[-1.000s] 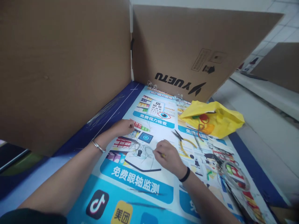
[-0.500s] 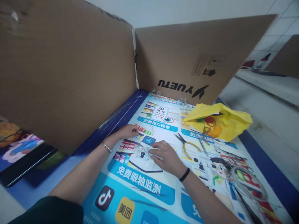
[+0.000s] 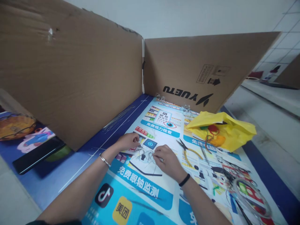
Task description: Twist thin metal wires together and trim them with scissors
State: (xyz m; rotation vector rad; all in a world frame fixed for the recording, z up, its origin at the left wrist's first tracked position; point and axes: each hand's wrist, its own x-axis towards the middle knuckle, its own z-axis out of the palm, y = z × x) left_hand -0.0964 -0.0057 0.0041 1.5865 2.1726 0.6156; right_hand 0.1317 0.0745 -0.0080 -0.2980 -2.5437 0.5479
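Note:
My left hand (image 3: 128, 141) is closed in a pinch above the printed sheet, with a bracelet on its wrist. To its right, my right hand (image 3: 169, 161) has its thumb and fingers pressed together, its wrist in a black band. Several thin dark wires (image 3: 145, 156) spread out between the two hands, reaching both sets of fingertips. How each wire sits in the fingers is too fine to see. Beyond my right hand lie pliers (image 3: 187, 151) with yellow handles, their jaws slightly apart, and slim tweezers (image 3: 204, 155).
A yellow bag (image 3: 236, 131) with coloured thread stands at the right, behind a wire coil (image 3: 252, 197). Cardboard panels (image 3: 100, 75) wall off the left and back. Loose thin strands (image 3: 118, 118) lie along the left panel. A dark phone (image 3: 38, 154) lies far left.
The fingers of my right hand have drawn together from a looser spread. My left hand remains pinched in nearly the same place. The camera view has shifted a little.

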